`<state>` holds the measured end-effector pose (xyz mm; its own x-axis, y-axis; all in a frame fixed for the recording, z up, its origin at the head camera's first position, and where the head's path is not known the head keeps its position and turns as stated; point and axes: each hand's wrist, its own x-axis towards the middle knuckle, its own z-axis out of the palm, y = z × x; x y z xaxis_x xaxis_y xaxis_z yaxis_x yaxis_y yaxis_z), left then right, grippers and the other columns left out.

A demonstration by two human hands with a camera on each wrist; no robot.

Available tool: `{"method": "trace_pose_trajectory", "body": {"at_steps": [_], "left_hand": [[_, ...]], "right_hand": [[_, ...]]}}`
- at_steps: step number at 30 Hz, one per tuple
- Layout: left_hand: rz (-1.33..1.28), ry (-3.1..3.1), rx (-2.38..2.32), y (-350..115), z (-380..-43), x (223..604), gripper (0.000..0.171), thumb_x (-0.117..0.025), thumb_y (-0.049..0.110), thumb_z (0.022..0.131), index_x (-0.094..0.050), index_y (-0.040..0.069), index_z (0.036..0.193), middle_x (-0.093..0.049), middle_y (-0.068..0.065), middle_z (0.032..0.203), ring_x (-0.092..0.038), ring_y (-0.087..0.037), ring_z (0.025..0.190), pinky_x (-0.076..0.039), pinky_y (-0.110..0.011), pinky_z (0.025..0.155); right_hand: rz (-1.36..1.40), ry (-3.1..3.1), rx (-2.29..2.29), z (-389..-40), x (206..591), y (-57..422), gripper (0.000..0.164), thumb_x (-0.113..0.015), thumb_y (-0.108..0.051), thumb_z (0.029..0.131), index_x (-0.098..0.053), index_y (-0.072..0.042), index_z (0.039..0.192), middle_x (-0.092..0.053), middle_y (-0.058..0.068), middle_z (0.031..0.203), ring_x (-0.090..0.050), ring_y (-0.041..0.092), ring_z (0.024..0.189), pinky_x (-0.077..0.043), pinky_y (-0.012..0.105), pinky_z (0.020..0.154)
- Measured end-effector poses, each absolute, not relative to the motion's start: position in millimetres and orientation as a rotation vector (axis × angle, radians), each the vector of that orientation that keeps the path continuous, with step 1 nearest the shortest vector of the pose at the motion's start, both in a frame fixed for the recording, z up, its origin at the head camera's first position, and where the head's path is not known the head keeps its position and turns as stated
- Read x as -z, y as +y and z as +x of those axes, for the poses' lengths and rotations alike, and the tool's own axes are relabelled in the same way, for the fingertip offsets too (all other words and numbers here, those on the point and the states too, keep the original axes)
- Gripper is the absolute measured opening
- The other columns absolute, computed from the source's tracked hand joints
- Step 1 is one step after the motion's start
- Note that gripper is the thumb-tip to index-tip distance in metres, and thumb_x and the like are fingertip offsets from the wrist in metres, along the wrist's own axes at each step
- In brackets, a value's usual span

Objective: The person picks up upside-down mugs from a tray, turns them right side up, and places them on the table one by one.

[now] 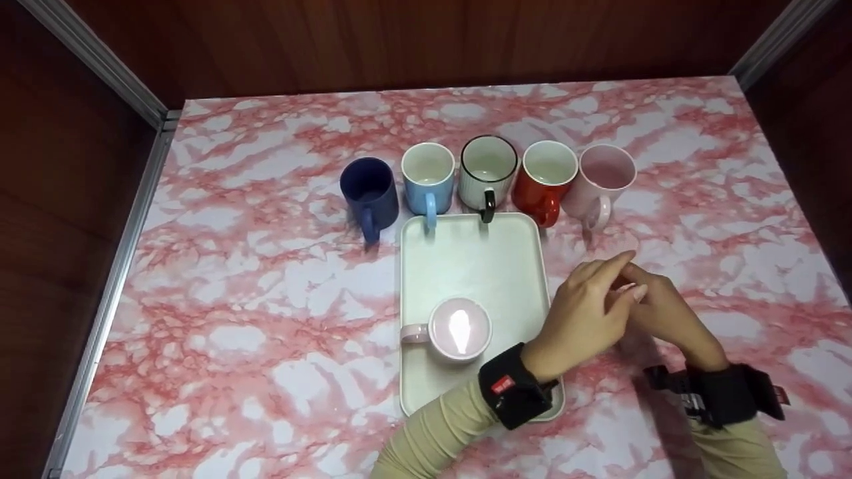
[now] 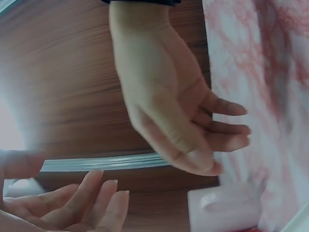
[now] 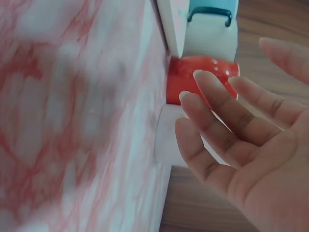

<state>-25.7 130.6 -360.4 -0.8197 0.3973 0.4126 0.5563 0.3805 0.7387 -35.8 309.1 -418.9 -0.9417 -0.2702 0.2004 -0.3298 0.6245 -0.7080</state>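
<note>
In the head view my left hand (image 1: 586,316) and right hand (image 1: 669,313) hover close together right of a cream tray (image 1: 509,266), overlapping at the fingers. Neither hand holds anything. In the left wrist view the left hand's relaxed fingers (image 2: 89,200) show at the lower left, with the right hand (image 2: 164,96) hanging across from them. Loosely spread right-hand fingers (image 3: 212,130) fill part of the right wrist view. A pale pink mug (image 1: 459,349) stands on the tray, handle to the left, a bright reflection on its top.
Beyond the tray, a row of mugs stands upright, handles toward me: dark blue (image 1: 370,193), light blue (image 1: 428,193), ribbed white with black handle (image 1: 489,176), red (image 1: 542,186) and pink (image 1: 602,176). The pink-marbled table (image 1: 266,266) is bounded by dark wood panels (image 1: 426,46).
</note>
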Motion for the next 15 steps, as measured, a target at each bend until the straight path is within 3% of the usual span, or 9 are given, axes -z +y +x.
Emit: {"method": "trace_pose_trajectory", "body": {"at_steps": [5,8,15], "left_hand": [[-0.931,-2.468,1.305,113,-18,352,0.037,-0.057,0.023,0.091,-0.057,0.002,0.121,-0.06,-0.005,0.114,-0.052,-0.011,0.107,-0.031,-0.013,0.094],[-0.953,-2.491,1.258,100,-15,348,0.037,-0.057,0.026,0.091,-0.057,0.003,0.12,-0.06,-0.005,0.115,-0.052,-0.013,0.107,-0.031,-0.014,0.095],[-0.902,-2.614,1.279,62,-13,341,0.044,-0.058,0.029,0.09,-0.053,0.003,0.125,-0.059,-0.007,0.118,-0.051,-0.016,0.109,-0.034,-0.022,0.096]], "right_hand": [[0.606,-2.734,-1.152,-36,419,298,0.027,-0.063,0.011,0.075,-0.061,0.008,0.102,-0.064,0.012,0.087,-0.056,0.004,0.078,-0.045,0.016,0.066],[0.646,-2.753,-1.113,-38,421,294,0.028,-0.066,0.007,0.075,-0.062,0.004,0.102,-0.065,0.008,0.091,-0.057,0.007,0.081,-0.047,0.023,0.066],[0.728,-2.791,-1.1,-40,423,291,0.032,-0.065,0.006,0.077,-0.059,0.001,0.107,-0.065,0.009,0.09,-0.06,0.023,0.079,-0.049,0.038,0.063]]}}
